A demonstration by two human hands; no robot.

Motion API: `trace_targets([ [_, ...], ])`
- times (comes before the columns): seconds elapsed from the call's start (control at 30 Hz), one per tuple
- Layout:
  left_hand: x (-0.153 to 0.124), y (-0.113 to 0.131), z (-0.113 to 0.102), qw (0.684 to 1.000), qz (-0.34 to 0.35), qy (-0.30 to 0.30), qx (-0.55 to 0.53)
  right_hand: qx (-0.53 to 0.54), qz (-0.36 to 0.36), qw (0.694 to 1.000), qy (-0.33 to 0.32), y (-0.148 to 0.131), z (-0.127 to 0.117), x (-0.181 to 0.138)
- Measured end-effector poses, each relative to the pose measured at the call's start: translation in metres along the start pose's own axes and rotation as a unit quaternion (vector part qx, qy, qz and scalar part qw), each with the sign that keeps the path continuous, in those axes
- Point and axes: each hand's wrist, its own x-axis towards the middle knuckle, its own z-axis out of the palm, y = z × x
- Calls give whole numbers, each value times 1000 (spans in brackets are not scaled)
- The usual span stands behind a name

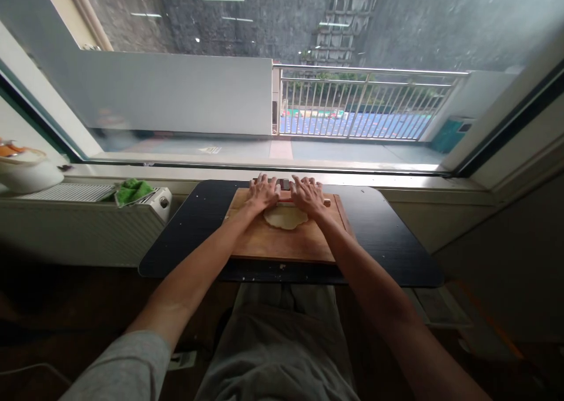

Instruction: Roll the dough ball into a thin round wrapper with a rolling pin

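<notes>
My left hand [264,193] and my right hand [307,194] lie palm down on a wooden rolling pin [327,203], with fingers spread and stretched forward past it. Most of the pin is hidden under them; its right end shows beside my right hand. Just on my side of the pin is a flat, pale sheet of dough [285,217] with an uneven round edge. Part of the dough's far edge is covered by the pin and hands. Beneath everything is a wooden cutting board [282,249]. A small dark object [284,184] sits behind the pin, between my hands.
The board rests on a black table [388,248] pushed against the window sill [396,181]. On the left, a green cloth [133,191] lies on a white radiator [88,224], near a white bowl [29,171]. Outside the glass stands a metal railing [365,104].
</notes>
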Motion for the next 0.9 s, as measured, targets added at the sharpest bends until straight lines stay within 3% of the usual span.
trace_targets([
  [0.23, 32, 1, -3, 1000, -23, -17, 8, 48, 9, 999, -13, 4, -7, 27],
  [0.37, 36, 1, -5, 999, -31, -29, 10, 45, 17, 998, -33, 6, -7, 30],
  [0.63, 1, 5, -6, 998, -33, -54, 5, -1, 0, 999, -47, -2, -7, -5],
  [0.9, -40, 14, 1, 999, -43, -4, 27, -44, 1, 999, -23, -12, -6, -49],
])
